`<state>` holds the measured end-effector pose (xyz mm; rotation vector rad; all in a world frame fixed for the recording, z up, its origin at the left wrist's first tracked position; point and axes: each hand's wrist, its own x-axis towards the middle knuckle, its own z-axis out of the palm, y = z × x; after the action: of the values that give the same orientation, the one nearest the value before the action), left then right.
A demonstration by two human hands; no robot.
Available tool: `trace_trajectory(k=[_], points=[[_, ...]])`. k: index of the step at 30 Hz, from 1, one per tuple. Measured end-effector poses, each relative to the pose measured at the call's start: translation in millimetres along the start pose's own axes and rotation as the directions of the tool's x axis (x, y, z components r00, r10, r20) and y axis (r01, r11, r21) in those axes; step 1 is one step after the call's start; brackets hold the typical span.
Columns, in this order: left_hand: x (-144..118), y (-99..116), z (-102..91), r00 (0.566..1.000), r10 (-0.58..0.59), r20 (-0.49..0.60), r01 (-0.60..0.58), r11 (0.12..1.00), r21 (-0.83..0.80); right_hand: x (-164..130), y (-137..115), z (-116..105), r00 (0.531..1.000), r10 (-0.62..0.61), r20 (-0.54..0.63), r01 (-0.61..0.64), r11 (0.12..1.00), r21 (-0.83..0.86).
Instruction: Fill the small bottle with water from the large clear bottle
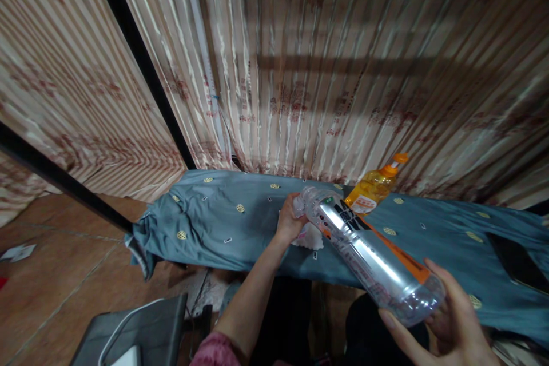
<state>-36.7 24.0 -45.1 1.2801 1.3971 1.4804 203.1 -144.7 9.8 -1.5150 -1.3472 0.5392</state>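
Note:
A large clear plastic bottle (355, 246) with a silver and orange label lies tilted across both hands, above the cloth-covered table. My left hand (290, 220) is closed around its neck end. The base of the bottle rests in the grip of my right hand (450, 320), thumb on one side and fingers on the other. I see no liquid inside. Just behind the bottle stands an orange pump bottle (374, 186) with yellow liquid. A white crumpled tissue or cloth (309, 237) lies under it, partly hidden by my left hand and the bottle.
Blue-green cloth with yellow prints (214, 223) covers the narrow table. A dark phone-like slab (517, 262) lies at its right. A dark stool or seat (146, 320) with a white cable stands at lower left. Striped curtains (291, 68) hang behind; black poles (146, 63) cross the left.

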Motion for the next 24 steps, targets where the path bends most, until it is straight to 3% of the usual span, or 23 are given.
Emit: trace_trajectory(k=[24], points=[[0.9, -6.1, -0.1, 0.999, 0.037, 0.005, -0.037, 0.999, 0.021, 3.1, -10.2, -2.6, 0.991, -0.134, -0.003, 0.133, 0.983, -0.126]])
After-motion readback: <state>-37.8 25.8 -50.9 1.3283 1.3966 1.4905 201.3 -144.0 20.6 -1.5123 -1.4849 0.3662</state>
